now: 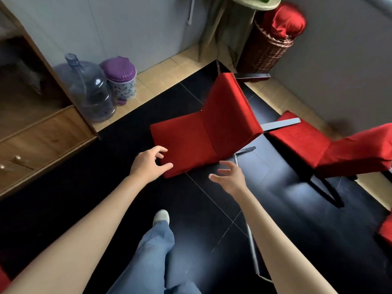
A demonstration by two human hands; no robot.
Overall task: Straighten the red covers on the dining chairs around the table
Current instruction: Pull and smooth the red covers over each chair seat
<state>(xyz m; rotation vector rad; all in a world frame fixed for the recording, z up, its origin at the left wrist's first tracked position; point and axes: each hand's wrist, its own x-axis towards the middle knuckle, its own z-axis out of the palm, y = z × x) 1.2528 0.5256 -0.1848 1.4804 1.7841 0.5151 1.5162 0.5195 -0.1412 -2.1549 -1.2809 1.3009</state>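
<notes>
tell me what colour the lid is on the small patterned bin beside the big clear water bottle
Purple; the bin's scalloped lid shows best in the head view, the only one.

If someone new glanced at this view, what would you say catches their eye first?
Most likely the red-covered chair in the middle, bright against the black floor, with the left hand at its seat corner and the right hand hovering open beside it. A second red chair stands at the right, and a red bundle tops a wicker basket in the far corner.
</notes>
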